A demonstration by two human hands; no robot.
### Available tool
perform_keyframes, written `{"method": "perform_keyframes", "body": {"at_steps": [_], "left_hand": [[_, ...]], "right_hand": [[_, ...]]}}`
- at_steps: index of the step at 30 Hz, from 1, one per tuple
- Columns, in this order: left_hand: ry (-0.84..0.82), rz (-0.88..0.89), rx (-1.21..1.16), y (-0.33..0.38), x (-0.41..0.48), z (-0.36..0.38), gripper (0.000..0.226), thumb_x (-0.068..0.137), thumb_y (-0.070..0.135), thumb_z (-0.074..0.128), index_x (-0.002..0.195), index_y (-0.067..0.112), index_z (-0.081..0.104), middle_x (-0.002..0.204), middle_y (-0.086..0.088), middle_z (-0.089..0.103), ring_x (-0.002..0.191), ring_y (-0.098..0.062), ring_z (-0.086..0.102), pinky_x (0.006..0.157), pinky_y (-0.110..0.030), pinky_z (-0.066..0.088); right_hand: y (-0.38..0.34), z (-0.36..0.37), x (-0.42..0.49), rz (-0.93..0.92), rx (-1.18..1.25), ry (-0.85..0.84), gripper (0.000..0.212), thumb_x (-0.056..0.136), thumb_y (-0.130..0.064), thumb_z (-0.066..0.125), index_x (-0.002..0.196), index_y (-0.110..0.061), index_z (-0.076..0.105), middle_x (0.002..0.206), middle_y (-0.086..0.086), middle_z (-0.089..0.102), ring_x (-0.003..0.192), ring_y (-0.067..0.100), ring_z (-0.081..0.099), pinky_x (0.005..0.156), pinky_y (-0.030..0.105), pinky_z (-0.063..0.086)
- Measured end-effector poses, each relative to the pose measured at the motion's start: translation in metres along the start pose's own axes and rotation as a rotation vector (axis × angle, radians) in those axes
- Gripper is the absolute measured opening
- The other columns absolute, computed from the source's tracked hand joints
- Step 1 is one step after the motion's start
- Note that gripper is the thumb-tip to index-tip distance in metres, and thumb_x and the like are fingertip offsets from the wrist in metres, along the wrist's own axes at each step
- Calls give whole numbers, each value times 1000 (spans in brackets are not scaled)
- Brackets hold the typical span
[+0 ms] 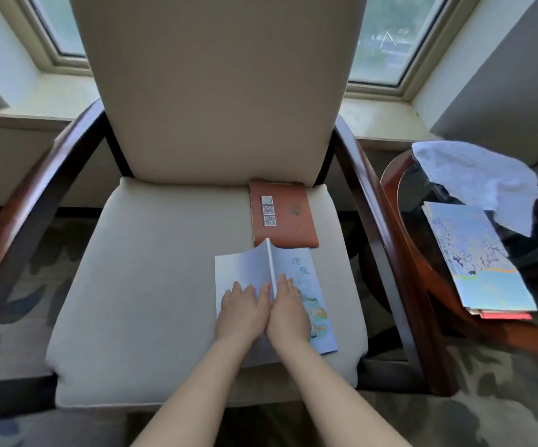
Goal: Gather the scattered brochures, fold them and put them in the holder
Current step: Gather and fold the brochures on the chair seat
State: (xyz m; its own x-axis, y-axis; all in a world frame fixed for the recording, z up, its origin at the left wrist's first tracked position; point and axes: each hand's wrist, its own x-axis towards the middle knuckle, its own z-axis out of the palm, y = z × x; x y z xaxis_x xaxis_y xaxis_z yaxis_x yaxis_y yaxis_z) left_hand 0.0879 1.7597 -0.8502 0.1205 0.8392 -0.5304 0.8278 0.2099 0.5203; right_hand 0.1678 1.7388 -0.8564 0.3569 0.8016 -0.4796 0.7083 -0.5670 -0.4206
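Fingers (237, 287) of the left hand (242, 311) lie straight and flat on the left panel of a pale brochure (303, 272). Those of the right hand (288, 312) lie just as flat on its right panel. Neither hand curls round anything; both press down on the paper, side by side, with their inner edges touching along the fold. Beyond the fingertips the fold stands up as a narrow ridge running away toward the chair back. The left panel is plain and whitish, lifted a little at its far edge. The right panel carries written characters and a soft coloured picture.

The pale brochure rests on the right half of the cream seat cushion (148, 269) of an armchair with dark curved wooden arms (45, 179). Just behind it an orange brochure (288, 227) lies flat on the same cushion. Its far edge is against the chair back (216, 91), and its near edge meets the tip of the raised fold. It shows three small square printed marks in a column and a small emblem beside them.

To the right of the chair stands a round side table (393, 191) with a wooden rim and a dark glossy top. A stack of brochures (477, 256) lies on it, the top one pale blue with branches, a red edge showing beneath. A crumpled white cloth (474, 175) lies behind the stack, one corner reaching its far end. Windows (387, 33) and a sill lie behind the chair, and patterned carpet (503, 408) lies below.
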Motion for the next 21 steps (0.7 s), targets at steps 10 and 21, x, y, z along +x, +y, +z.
{"method": "perform_keyframes", "body": {"at_steps": [10,21], "left_hand": [[124,-112,-706,22,-23,-74,22,94,15,52,93,-1,67,90,-22,73,89,-31,71,85,-41,56],[109,-239,-808,-87,46,-102,26,87,1,62,113,1,62,108,-21,68,74,-24,65,64,-31,56]], "right_hand": [[-63,-25,-71,-301,188,28,57,92,-25,45,148,-21,33,150,-1,42,139,15,40,112,29,37],[-82,-30,-15,-585,13,27,56,85,-12,52,140,-19,44,143,1,44,134,21,39,109,36,35]]}}
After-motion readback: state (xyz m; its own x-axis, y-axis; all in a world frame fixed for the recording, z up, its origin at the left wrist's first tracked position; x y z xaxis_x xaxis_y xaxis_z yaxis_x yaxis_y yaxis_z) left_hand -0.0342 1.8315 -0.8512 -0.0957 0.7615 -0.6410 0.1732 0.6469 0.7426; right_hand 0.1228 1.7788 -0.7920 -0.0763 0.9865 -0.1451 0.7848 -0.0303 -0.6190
